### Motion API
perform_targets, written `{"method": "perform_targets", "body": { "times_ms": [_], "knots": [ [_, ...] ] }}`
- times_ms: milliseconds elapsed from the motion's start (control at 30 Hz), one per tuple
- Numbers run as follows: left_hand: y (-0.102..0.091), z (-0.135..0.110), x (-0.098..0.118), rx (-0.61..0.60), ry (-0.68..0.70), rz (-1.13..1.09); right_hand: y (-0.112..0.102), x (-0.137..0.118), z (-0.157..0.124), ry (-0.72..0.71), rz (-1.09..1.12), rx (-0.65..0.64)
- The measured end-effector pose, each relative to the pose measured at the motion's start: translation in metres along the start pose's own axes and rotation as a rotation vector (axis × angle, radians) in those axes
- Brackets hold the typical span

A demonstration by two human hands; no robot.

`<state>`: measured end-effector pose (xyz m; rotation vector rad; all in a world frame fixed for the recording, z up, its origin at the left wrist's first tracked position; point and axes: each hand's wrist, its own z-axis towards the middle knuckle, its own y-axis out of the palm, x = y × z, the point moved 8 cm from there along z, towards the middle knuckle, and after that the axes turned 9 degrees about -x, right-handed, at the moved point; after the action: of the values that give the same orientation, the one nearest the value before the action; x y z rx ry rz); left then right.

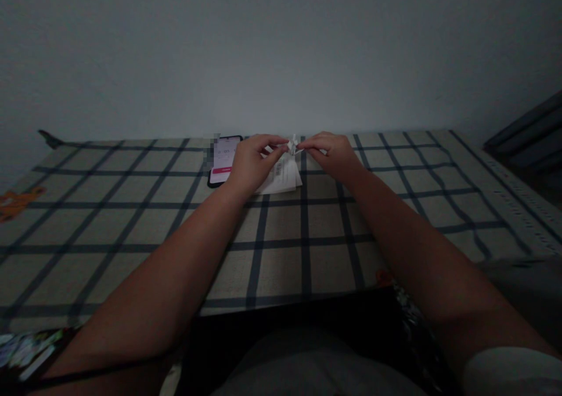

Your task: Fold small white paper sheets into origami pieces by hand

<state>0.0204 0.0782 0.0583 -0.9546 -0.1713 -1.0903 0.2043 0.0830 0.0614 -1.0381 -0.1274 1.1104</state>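
Between my two hands is a small folded white paper piece (293,145), with points sticking up and out to the side. My left hand (254,159) pinches its left side between thumb and fingers. On the other side, the fingertips of my right hand (330,150) are closed on its right point. Beneath the hands lie printed white paper sheets (283,176), partly covered by my left hand. A phone (223,161) with a lit screen and a pink button lies just left of that hand, its right edge partly hidden.
A checked cloth (281,255) covers the table, which meets a plain wall (281,51) at the back. Dark folded fabric (535,133) is at the far right. An orange printed figure (20,203) shows at the left.
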Motion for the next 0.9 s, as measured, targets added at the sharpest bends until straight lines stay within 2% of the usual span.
{"method": "perform_targets", "body": {
  "times_ms": [233, 467, 600, 767, 900],
  "knots": [
    [-0.001, -0.003, 0.007, -0.033, -0.027, 0.066, -0.008, 0.000, -0.002, 0.124, 0.079, 0.072],
    [-0.011, -0.004, 0.008, 0.057, -0.019, 0.028, -0.016, 0.001, -0.006, 0.208, 0.197, 0.164],
    [-0.005, -0.003, 0.012, -0.015, 0.025, 0.107, -0.011, 0.002, -0.004, 0.207, 0.190, 0.122],
    [0.005, -0.005, 0.022, -0.109, 0.104, 0.192, -0.005, 0.002, -0.003, 0.154, 0.082, 0.064],
    [0.005, -0.005, 0.019, -0.119, 0.052, 0.215, -0.005, 0.001, -0.002, 0.123, 0.047, 0.062]
  ]
}}
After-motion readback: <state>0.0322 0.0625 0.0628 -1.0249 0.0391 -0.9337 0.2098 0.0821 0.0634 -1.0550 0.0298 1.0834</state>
